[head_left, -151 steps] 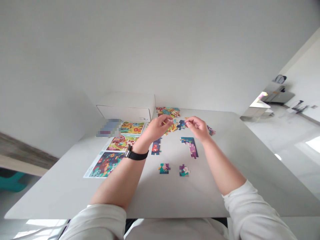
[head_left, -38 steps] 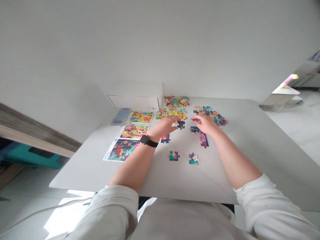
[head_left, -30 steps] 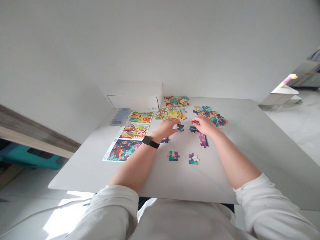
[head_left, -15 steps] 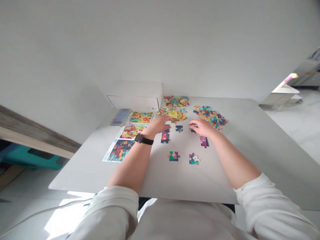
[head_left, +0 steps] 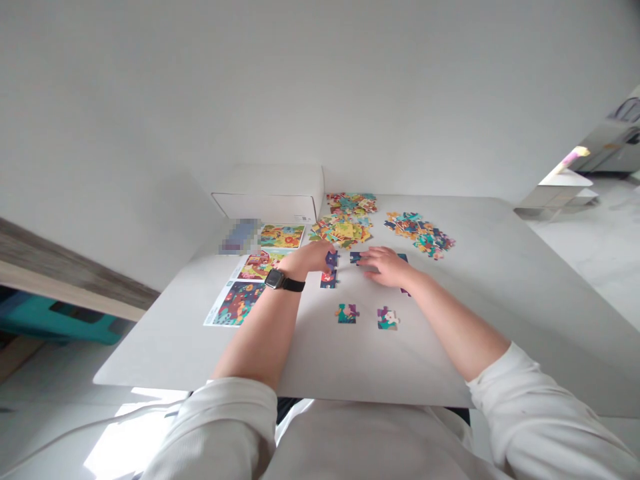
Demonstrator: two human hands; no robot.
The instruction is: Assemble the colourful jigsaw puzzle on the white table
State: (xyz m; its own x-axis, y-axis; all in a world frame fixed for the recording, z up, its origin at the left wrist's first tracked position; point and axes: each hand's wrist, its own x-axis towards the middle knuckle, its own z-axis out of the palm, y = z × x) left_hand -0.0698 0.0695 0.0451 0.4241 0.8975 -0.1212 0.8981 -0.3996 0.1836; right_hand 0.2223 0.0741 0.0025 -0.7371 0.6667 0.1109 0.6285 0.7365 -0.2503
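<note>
My left hand [head_left: 316,259], with a black watch on the wrist, pinches a dark blue puzzle piece [head_left: 331,261] between thumb and fingers. That piece sits right above a piece with a red figure [head_left: 328,279]. My right hand [head_left: 386,266] lies low over the table with its fingers stretched out, the tips at a dark puzzle piece [head_left: 355,257]. Part of another dark piece [head_left: 403,257] shows behind this hand, and a purple piece [head_left: 405,291] is mostly hidden beneath it. Nearer me lie a teal and purple piece [head_left: 347,313] and a piece with a white animal [head_left: 388,319].
Two heaps of loose pieces, one yellowish [head_left: 345,230] and one orange and blue [head_left: 421,233], lie farther back, with more pieces [head_left: 353,203] behind. Picture sheets [head_left: 240,301] are on the left. A white box [head_left: 265,205] stands against the wall.
My right hand has moved left and slightly nearer me, its fingers reaching the dark middle piece and covering more of the purple one. My left hand has come down onto the dark blue piece.
</note>
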